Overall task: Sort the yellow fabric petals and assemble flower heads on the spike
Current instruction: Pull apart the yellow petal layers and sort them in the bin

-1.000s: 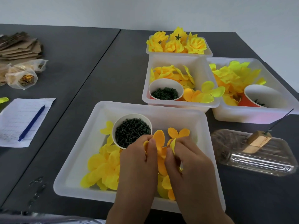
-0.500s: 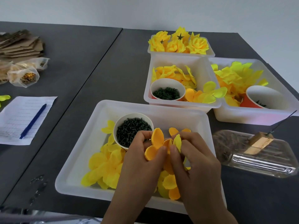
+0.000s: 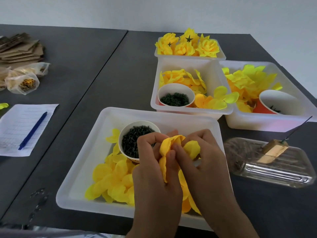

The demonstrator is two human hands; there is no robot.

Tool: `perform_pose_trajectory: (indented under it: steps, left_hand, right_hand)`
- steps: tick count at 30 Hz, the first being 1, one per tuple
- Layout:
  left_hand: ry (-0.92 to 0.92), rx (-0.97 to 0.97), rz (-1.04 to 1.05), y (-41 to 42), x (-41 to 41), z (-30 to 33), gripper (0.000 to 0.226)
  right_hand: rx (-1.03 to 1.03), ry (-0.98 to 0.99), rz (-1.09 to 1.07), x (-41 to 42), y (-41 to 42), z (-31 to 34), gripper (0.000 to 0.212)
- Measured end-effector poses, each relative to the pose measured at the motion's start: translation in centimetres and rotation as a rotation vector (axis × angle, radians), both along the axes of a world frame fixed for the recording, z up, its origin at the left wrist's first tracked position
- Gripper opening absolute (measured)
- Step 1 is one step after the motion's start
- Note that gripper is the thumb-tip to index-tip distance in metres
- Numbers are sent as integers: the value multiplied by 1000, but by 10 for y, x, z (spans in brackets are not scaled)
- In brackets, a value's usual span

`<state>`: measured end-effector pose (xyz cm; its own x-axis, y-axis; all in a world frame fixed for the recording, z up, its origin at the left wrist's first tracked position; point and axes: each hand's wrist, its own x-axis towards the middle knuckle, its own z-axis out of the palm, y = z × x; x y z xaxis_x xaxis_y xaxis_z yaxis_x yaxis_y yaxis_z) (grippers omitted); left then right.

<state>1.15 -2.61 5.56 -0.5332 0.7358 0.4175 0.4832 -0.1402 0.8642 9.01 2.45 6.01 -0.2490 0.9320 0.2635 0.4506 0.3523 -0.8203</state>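
Both my hands have closed in since a moment ago: left hand (image 3: pixel 154 170) and right hand (image 3: pixel 204 162) now pinch bunched petals (image 3: pixel 169 146) just above the tray (image 3: pixel 82 170), beside the cup (image 3: pixel 137 134). Sorting continues; spike (image 3: pixel 298 128) untouched.

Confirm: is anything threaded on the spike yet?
No. The spike sticks up bare from its wooden block, while both hands hold petals over the tray.
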Motion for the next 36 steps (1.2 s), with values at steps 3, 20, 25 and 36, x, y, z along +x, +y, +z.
perform_pose_trajectory:
  steps: [3,20,25,36]
  left_hand:
    - [-6,-13,28,0,-2,-3,7]
    - [77,-133,248,6,-42,-8,16]
    - [-98,-155,227,2,-65,5,14]
    - [-638,-198,-202,-2,-35,7,36]
  right_hand:
    - [-62,-68,91,-1,1,3,21]
    - [-28,44,131,13,-16,2,34]
    - [12,-124,129,22,-11,0,36]
    - [-174,36,272,9,-15,7,37]
